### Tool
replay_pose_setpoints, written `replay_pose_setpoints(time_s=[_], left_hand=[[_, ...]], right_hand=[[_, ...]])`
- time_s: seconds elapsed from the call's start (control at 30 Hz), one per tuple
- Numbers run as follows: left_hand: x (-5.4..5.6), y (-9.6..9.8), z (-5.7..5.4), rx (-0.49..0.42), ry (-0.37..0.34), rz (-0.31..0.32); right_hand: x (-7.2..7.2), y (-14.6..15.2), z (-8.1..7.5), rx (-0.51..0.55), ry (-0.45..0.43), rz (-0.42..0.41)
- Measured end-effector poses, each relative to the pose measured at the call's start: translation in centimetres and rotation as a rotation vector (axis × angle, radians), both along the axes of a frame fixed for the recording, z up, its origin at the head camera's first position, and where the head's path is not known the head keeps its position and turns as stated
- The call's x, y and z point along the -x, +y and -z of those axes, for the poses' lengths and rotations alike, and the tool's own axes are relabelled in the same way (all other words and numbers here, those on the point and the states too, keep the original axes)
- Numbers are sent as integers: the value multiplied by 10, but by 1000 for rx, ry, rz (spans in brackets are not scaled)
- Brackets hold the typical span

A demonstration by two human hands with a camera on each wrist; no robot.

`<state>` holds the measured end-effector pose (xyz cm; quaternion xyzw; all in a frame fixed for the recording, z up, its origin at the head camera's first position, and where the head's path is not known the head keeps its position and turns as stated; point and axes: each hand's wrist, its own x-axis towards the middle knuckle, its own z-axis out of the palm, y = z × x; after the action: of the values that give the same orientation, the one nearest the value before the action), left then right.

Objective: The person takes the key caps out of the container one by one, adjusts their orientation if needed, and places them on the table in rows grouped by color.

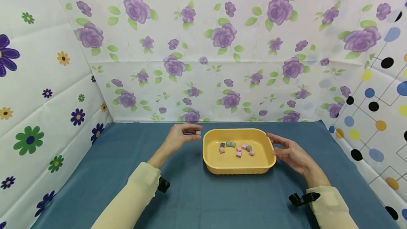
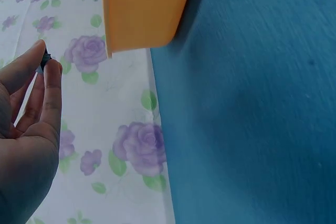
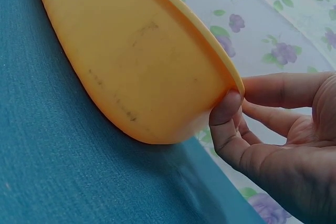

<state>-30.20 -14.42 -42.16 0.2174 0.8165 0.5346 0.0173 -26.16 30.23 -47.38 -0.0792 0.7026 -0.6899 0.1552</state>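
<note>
My left hand [image 1: 176,138] is to the left of a yellow plastic tray [image 1: 236,170], pinching a small grey block [image 1: 198,133] between thumb and fingertips. In the left wrist view the same block [image 2: 45,62] looks dark and is partly covered by the fingers. On the other side, my right hand [image 1: 294,155] grips the tray's right rim; its thumb and fingers meet at the edge in the right wrist view. Inside the tray lie several small blocks, among them a pink block [image 1: 222,150] and a dark grey block [image 1: 222,145].
Blue cloth [image 1: 203,200] covers the table under the tray. A flowered sheet [image 1: 203,45] hangs behind it, with patterned sheets on both sides. Each wrist carries a black camera mount, such as the left one [image 1: 163,184].
</note>
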Motion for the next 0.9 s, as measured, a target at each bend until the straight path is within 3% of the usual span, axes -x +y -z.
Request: replay_pose_setpoints(time_s=[0.27, 0.9], left_hand=[[-2, -15, 5, 1, -13, -38], [-1, -47, 15, 17, -38, -64]], right_hand=[[1, 0, 1, -20, 1, 4], [1, 2, 2, -5, -12, -3]])
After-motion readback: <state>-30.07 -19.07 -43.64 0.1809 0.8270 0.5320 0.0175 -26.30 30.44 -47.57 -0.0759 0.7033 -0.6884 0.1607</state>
